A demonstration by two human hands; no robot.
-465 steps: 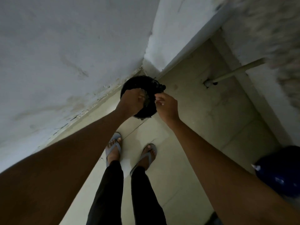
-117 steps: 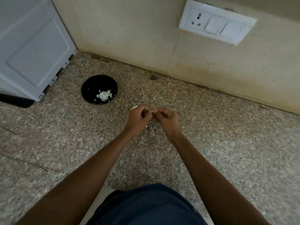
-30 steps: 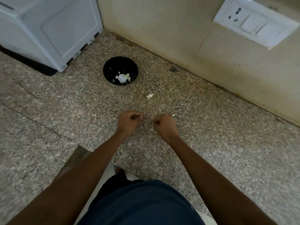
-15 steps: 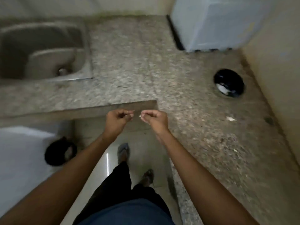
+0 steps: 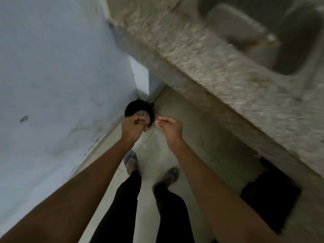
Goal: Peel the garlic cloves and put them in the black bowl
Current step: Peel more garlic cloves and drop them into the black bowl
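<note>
At far left a pale wall point(image 5: 57, 81) fills the view, with a small dark mark on it. At its foot, in the corner where wall and floor point(image 5: 201, 137) meet, stands a dark round bin point(image 5: 138, 109); blur hides what is in it.

The left hand point(image 5: 132, 127) is held out above the floor, just in front of the bin's near rim in this view. Its fingers are curled in toward the thumb, tips close together; whether they pinch anything cannot be told.

Below the hands are the person's two legs in dark trousers point(image 5: 126, 199) and two feet in sandals point(image 5: 130, 158), one ahead of the other on the floor.

The right hand point(image 5: 171, 128) is apart from the left, at about the same height. Its thumb and forefinger are pressed together on a tiny pale scrap point(image 5: 156, 122), too small and blurred to say if it is garlic or skin; the other fingers are loosely bent.

At right a speckled stone counter point(image 5: 219, 76) runs slantwise, much blurred, with a sink point(image 5: 263, 32) sunk in it at the top right. Under the counter at lower right lies a dark opening point(image 5: 270, 197).

The black bowl and the garlic cloves are out of view.
</note>
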